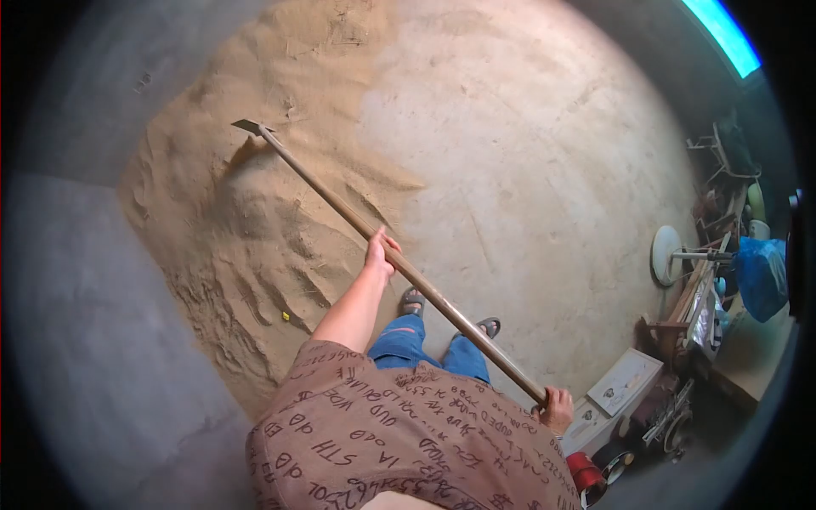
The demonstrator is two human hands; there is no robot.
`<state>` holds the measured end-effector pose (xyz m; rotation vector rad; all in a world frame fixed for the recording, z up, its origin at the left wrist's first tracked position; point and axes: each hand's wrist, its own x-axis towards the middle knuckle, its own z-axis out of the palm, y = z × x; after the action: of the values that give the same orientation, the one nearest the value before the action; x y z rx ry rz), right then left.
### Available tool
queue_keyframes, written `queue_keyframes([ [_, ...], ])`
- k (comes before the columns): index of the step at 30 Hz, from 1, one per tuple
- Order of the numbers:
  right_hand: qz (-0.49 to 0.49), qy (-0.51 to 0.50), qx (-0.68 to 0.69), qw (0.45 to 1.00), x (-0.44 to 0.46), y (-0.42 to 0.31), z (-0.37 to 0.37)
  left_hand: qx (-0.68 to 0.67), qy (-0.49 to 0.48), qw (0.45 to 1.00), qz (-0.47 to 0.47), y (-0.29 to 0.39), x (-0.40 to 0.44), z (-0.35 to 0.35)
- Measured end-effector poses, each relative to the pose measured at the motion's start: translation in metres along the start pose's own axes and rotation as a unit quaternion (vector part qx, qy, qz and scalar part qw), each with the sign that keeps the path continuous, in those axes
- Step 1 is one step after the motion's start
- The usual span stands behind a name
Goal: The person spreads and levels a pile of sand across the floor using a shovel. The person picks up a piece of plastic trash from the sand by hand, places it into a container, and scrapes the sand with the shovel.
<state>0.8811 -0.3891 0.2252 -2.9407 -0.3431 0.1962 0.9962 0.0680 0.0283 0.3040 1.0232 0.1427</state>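
A hoe (446, 308) with a long wooden handle slants across the view from upper left to lower right. Its flat metal blade (248, 127) is over the sand pile (255, 195); I cannot tell whether it touches the sand. My left hand (381, 254) is wrapped round the middle of the handle, palm partly hidden. Near the handle's butt end, beside my right hip, my right hand (557, 410) grips the wood. Loose sand lies in ridges along the left, close to my left sandal (412, 302).
Grey walls (76, 263) border the sand on the left. Bare concrete floor (527, 170) stretches to the right. Along the right side stand a round-based stand (667, 255), a blue plastic bag (760, 276), white drawer-like boxes (625, 381) and a red cylindrical object (586, 476).
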Motion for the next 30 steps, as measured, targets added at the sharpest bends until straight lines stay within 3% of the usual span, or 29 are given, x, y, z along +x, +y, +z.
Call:
queue_keyframes([
  [3, 0.053, -0.127, 0.022, 0.990, -0.040, 0.090, -0.007, 0.064, 0.017, 0.995, -0.071, -0.063, -0.047, 0.012],
  [6, 0.107, -0.220, 0.083, 0.966, -0.073, 0.143, -0.038, 0.115, 0.056, 0.991, -0.032, -0.147, -0.027, -0.008],
  [7, 0.127, -0.202, 0.015, 0.971, -0.081, 0.159, -0.045, 0.135, 0.087, 0.987, -0.021, -0.183, -0.018, -0.009],
  [9, 0.138, -0.171, -0.091, 0.971, -0.090, 0.189, -0.075, 0.274, 0.096, 0.952, -0.102, -0.245, -0.018, -0.004],
  [13, 0.170, -0.165, -0.198, 0.951, -0.120, 0.283, -0.164, 0.308, 0.049, 0.924, -0.221, -0.391, -0.067, 0.020],
  [16, 0.230, -0.173, -0.285, 0.914, -0.125, 0.313, -0.247, 0.304, 0.009, 0.893, -0.333, -0.460, -0.131, 0.054],
  [18, 0.213, -0.169, -0.317, 0.908, -0.125, 0.320, -0.286, 0.280, -0.016, 0.878, -0.387, -0.470, -0.170, 0.077],
  [23, 0.223, -0.221, -0.340, 0.886, -0.079, 0.299, -0.283, 0.298, -0.019, 0.865, -0.404, -0.469, -0.130, 0.058],
  [30, 0.181, -0.270, -0.233, 0.917, 0.025, 0.184, -0.142, 0.271, 0.052, 0.907, -0.318, -0.307, 0.036, 0.011],
])
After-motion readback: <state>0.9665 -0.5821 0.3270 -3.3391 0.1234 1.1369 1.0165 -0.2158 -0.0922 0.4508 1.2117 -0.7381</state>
